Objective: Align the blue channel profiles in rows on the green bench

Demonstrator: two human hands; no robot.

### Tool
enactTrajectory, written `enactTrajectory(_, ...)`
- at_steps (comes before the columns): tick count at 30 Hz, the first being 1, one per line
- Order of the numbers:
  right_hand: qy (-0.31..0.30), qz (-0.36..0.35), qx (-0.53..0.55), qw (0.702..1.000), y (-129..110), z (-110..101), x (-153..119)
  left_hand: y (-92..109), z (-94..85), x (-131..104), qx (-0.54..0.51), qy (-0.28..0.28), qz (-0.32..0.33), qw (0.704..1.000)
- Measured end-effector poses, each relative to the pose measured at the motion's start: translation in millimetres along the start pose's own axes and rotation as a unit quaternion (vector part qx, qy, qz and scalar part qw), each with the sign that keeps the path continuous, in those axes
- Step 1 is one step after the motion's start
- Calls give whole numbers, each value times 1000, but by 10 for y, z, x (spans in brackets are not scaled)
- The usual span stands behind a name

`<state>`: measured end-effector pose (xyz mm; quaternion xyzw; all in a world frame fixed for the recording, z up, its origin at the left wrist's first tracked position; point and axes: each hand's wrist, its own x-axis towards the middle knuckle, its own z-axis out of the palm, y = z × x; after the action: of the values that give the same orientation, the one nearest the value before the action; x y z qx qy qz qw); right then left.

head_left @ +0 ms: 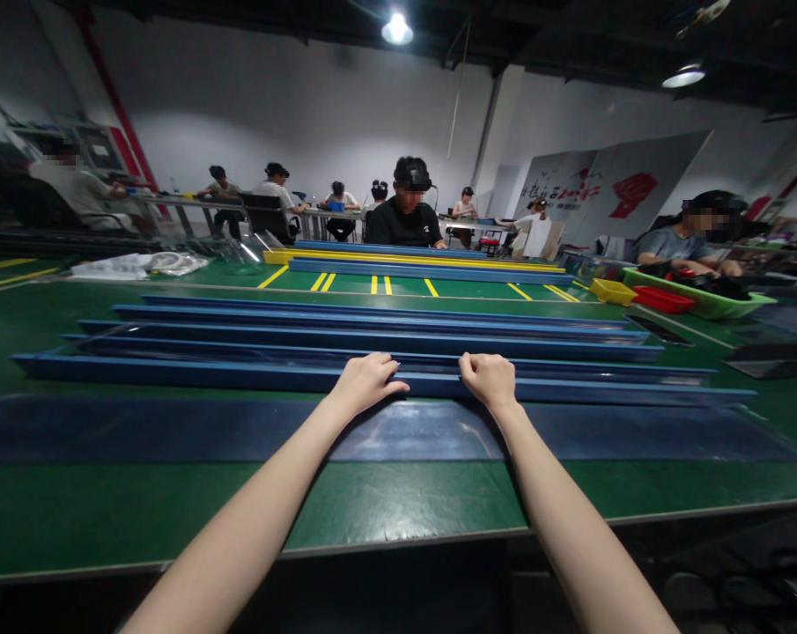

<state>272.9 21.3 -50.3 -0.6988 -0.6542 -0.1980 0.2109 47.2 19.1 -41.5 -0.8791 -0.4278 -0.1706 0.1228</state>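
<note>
Left hand (pixel 370 380) and right hand (pixel 490 379) curl over the near blue rail (pixel 431 385), fingers bent, their grip on it partly hidden; a clear strip (pixel 411 431) lies at 6 o'clock, more blue rails (pixel 372 335) at 12; beyond, a yellow rail (pixel 345 258); a green basket (pixel 719 304) sits at 2 o'clock on the green table (pixel 398 511).
</note>
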Motion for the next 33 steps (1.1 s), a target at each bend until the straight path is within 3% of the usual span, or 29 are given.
enactTrajectory(13, -1, -27, -4, 1000, 37, -1, 30, -16, 26, -8, 22, 11, 8, 1000)
enactTrajectory(18, 1, -32, -2, 999, 153, 2, 37, -22, 13, -8, 15, 18, 14, 1000)
enactTrajectory(26, 11, 47, -34, 998, 492, 17, 37, -28, 14, -2, 18, 23, 17, 999)
enactTrajectory(33, 19, 71, -31, 997, 518, 11, 30, -18, 52, 5, 28, 19, 27, 999)
